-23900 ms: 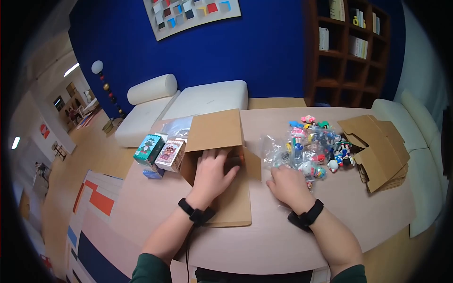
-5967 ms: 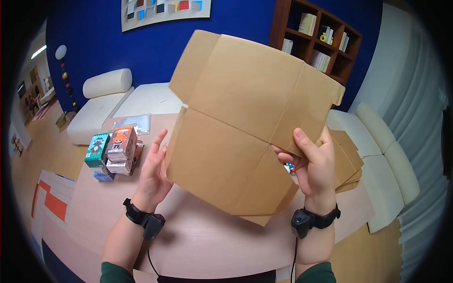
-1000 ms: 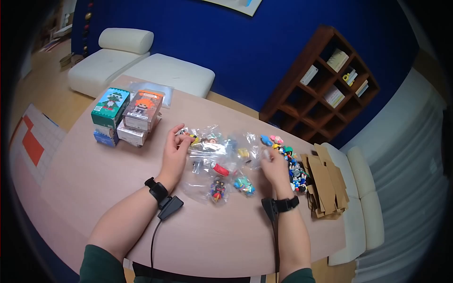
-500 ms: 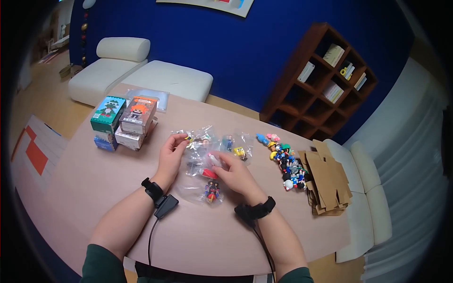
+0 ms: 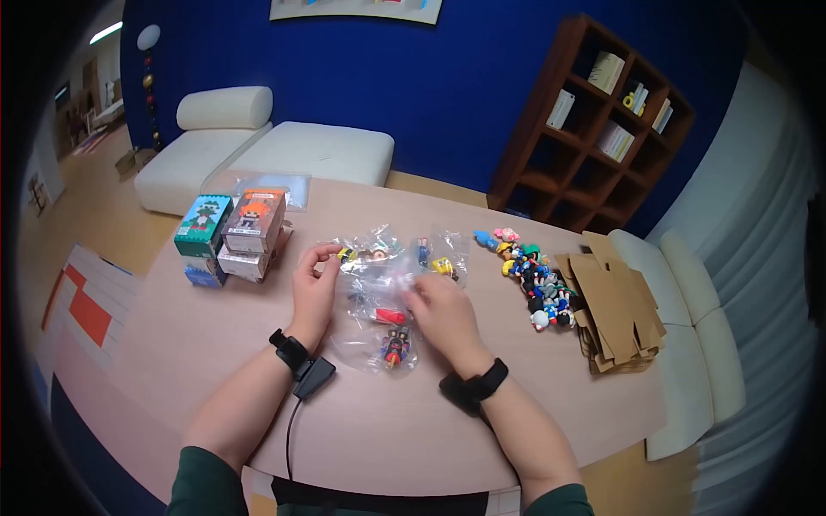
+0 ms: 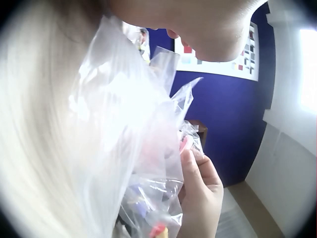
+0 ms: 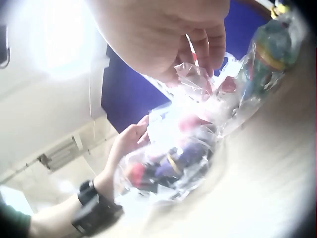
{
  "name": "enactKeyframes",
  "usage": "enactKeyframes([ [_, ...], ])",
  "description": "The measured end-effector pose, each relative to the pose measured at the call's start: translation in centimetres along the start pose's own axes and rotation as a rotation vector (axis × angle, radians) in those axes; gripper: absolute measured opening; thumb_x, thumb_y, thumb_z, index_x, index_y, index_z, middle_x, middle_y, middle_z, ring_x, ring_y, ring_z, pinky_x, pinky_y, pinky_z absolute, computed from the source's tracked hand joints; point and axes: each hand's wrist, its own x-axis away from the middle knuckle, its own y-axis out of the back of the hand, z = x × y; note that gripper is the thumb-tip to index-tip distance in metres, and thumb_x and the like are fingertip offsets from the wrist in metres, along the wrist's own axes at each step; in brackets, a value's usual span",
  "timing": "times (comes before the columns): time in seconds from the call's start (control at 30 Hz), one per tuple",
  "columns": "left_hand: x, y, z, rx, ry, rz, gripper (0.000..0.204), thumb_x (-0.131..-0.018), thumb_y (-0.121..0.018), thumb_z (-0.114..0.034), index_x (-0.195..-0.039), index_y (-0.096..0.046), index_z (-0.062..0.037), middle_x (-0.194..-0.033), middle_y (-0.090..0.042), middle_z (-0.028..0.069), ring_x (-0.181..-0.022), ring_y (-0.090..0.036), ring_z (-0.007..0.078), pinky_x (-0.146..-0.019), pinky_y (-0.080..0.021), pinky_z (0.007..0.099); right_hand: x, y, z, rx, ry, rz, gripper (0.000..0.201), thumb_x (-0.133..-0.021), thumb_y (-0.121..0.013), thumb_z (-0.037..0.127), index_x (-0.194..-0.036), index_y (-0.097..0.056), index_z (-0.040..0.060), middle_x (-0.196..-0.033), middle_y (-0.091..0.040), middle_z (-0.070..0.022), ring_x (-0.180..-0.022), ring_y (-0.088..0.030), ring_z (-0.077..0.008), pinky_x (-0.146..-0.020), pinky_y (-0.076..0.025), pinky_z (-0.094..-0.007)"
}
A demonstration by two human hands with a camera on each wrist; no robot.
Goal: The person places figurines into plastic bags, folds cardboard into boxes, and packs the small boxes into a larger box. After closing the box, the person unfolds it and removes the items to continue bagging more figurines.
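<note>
My right hand (image 5: 447, 318) pinches a small clear plastic bag (image 7: 195, 82) with something pink in it, above other bagged toy figures mid-table. My left hand (image 5: 314, 288) rests at the left side of these bags, its fingers loosely bent, near a bag with a yellow and black figure (image 5: 347, 254). Between the hands lie a bagged red piece (image 5: 390, 316) and, nearer me, a bagged dark figure with red and purple (image 5: 395, 346). Beyond the right hand are bagged blue (image 5: 422, 251) and yellow (image 5: 442, 267) figures. A bagged teal figure (image 7: 270, 52) shows beside the right hand in its wrist view.
Several toy boxes, among them a green one (image 5: 204, 224) and an orange-topped one (image 5: 255, 219), are stacked at the left before flat plastic bags (image 5: 292, 191). Unbagged figures (image 5: 538, 288) are heaped at the right. Beside them lies folded cardboard (image 5: 611, 297).
The cardboard box, upright at first and later unfolded in both hands, now lies among the flat cardboard at right. My right hand has moved left from beside the loose figures onto the bagged ones.
</note>
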Motion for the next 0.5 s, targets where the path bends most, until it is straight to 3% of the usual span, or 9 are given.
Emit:
enactKeyframes([
  [0.07,0.2,-0.3,-2.3,-0.151,-0.16,-0.003,0.018,-0.099,-0.061,-0.012,-0.113,-0.071,-0.0064,-0.112,-0.065,0.0006,-0.098,-0.056,0.0068,-0.081,-0.046,0.0231,0.3,0.0,-1.4,-0.425,-0.329,-0.139,0.015,-0.092,-0.068,0.015,-0.095,-0.067,0.0009,-0.093,-0.072,-0.0122,-0.087,-0.071,-0.0255,-0.075,-0.055,-0.0352],
  [0.1,0.6,-0.5,-3.4,-0.162,-0.169,0.003,0.018,-0.099,-0.061,-0.012,-0.113,-0.071,-0.0064,-0.112,-0.065,0.0006,-0.098,-0.056,0.0068,-0.081,-0.046,0.0231,0.7,0.4,-2.1,-0.597,-0.359,-0.178,0.014,-0.095,-0.068,0.012,-0.098,-0.065,-0.0004,-0.088,-0.071,-0.0079,-0.077,-0.069,-0.017,-0.066,-0.054,-0.0294],
  [0.2,2.5,-1.4,-6.0,0.104,-0.031,0.205,0.018,-0.102,-0.059,-0.012,-0.115,-0.067,-0.0031,-0.11,-0.066,0.0041,-0.106,-0.058,0.0092,-0.092,-0.046,0.025,1.9,1.3,-2.9,-0.883,-0.562,-0.36,0.015,-0.095,-0.07,0.011,-0.103,-0.064,-0.0001,-0.086,-0.07,-0.0025,-0.076,-0.066,-0.0122,-0.069,-0.053,-0.0272],
  [0.27,3.6,-2.2,-7.2,0.214,0.261,0.691,0.04,-0.1,-0.065,-0.016,-0.138,-0.056,-0.0073,-0.127,-0.06,0.0059,-0.115,-0.057,0.0118,-0.092,-0.051,0.0273,3.1,1.1,-3.1,-0.916,-0.564,-0.366,0.019,-0.095,-0.071,0.011,-0.108,-0.063,0.0004,-0.095,-0.069,-0.0026,-0.081,-0.065,-0.0127,-0.071,-0.054,-0.0282],
  [0.3,4.5,-3.1,-7.8,0.207,0.258,0.693,0.04,-0.1,-0.065,-0.016,-0.138,-0.056,-0.0073,-0.127,-0.06,0.0059,-0.115,-0.057,0.0118,-0.092,-0.051,0.0273,3.6,1.1,-2.6,-0.877,-0.545,-0.376,0.018,-0.095,-0.07,0.012,-0.108,-0.064,0.0002,-0.102,-0.069,-0.0047,-0.089,-0.065,-0.0134,-0.076,-0.055,-0.0288],
  [0.37,6.2,-4.8,-8.5,0.324,0.264,0.776,0.066,-0.097,-0.07,-0.015,-0.154,-0.036,-0.011,-0.139,-0.051,0.0102,-0.123,-0.056,0.0177,-0.099,-0.052,0.032,4.6,0.9,-1.2,-0.84,-0.528,-0.386,0.018,-0.096,-0.07,0.012,-0.108,-0.064,-0.0001,-0.109,-0.068,-0.0067,-0.097,-0.065,-0.0141,-0.08,-0.055,-0.0293],
  [0.4,6.0,-4.8,-7.7,0.273,0.275,0.873,0.084,-0.094,-0.073,-0.012,-0.16,-0.022,-0.015,-0.149,-0.041,0.0127,-0.126,-0.055,0.0206,-0.1,-0.053,0.0345,4.9,0.6,-0.3,-0.866,-0.372,-0.32,0.016,-0.097,-0.067,0.01,-0.109,-0.064,-0.0004,-0.115,-0.067,-0.0077,-0.105,-0.063,-0.0151,-0.085,-0.054,-0.0298],
  [0.43,6.3,-4.8,-7.4,0.246,0.279,0.846,0.08,-0.096,-0.071,-0.012,-0.16,-0.024,-0.0147,-0.144,-0.047,0.012,-0.124,-0.057,0.02,-0.097,-0.054,0.0335,5.2,0.4,0.4,-0.888,-0.216,-0.253,0.015,-0.099,-0.065,0.009,-0.11,-0.065,-0.0007,-0.12,-0.066,-0.0088,-0.112,-0.061,-0.016,-0.09,-0.054,-0.0302],
  [0.5,6.5,-4.6,-6.7,0.208,0.289,0.823,0.076,-0.097,-0.068,-0.012,-0.16,-0.025,-0.0144,-0.139,-0.052,0.0114,-0.123,-0.058,0.0193,-0.094,-0.054,0.0325,5.8,0.6,1.3,-0.877,-0.194,-0.176,0.014,-0.1,-0.062,0.008,-0.111,-0.065,-0.0005,-0.12,-0.067,-0.0086,-0.115,-0.061,-0.0169,-0.093,-0.053,-0.0304],
])
